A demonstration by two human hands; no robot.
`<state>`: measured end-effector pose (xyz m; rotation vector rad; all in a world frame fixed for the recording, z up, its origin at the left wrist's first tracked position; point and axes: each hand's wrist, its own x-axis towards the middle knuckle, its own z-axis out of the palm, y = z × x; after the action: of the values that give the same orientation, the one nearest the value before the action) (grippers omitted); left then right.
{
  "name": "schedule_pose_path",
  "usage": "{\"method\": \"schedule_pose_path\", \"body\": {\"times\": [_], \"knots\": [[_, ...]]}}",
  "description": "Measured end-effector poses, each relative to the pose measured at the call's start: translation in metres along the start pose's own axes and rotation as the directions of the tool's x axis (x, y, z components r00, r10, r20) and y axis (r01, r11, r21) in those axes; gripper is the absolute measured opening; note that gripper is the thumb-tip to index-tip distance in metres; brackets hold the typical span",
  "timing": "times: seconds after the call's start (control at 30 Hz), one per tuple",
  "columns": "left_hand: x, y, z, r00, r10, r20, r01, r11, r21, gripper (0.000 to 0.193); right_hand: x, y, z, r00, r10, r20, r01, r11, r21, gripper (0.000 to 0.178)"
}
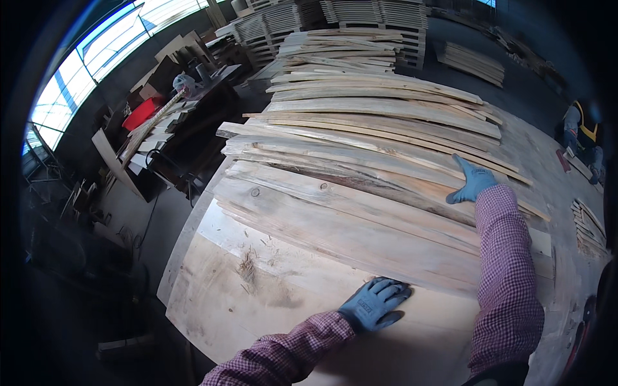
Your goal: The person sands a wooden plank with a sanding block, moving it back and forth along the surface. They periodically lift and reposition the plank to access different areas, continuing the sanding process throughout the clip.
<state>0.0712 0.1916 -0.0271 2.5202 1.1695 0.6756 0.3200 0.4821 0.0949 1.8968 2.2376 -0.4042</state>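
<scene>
The left hand [374, 303], in a blue glove, lies flat with fingers spread on the near edge of the closest board [335, 235], pressing on it rather than gripping. The right hand [474, 182], also blue-gloved, reaches further out and rests open, palm down, on a board [386, 186] higher up the spread; it grips nothing either. Both sleeves are red-and-white check.

The boards [373, 128] lie side by side in overlapping rows, running away from the hands across a wide bench [257, 309], whose bare pale top shows just left of and below the left hand. Beyond the right hand, further rows of rough planks continue to stacked pallets [380, 16] at the far end. Well to the left of the left hand, off the bench, stands a dark cluttered table [193, 122] with a red container [141, 112]. Far right of the right hand, a person [582, 138] in a yellow vest crouches beside a small pile of slats [589, 225].
</scene>
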Motion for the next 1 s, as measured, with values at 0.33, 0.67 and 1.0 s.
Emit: {"method": "schedule_pose_path", "body": {"times": [0.33, 0.67, 1.0], "knots": [[-0.003, 0.003, -0.003, 1.000, -0.009, 0.015, 0.009, 1.000, -0.010, 0.058, -0.026, -0.017, -0.029, 0.991, -0.034, -0.126, -0.009, 0.945, -0.326, 0.077], [-0.012, -0.011, 0.011, 1.000, 0.000, 0.022, -0.001, 0.999, 0.054, 0.056, -0.238, -0.004, -0.078, 0.883, -0.169, -0.438, -0.005, 0.929, -0.369, 0.067], [-0.057, 0.103, -0.047, 0.989, -0.080, 0.123, 0.146, 0.436, -0.888, 0.095, -0.462, 0.038, 0.050, 0.687, -0.431, -0.586, 0.245, 0.896, -0.371, 0.078]]}}
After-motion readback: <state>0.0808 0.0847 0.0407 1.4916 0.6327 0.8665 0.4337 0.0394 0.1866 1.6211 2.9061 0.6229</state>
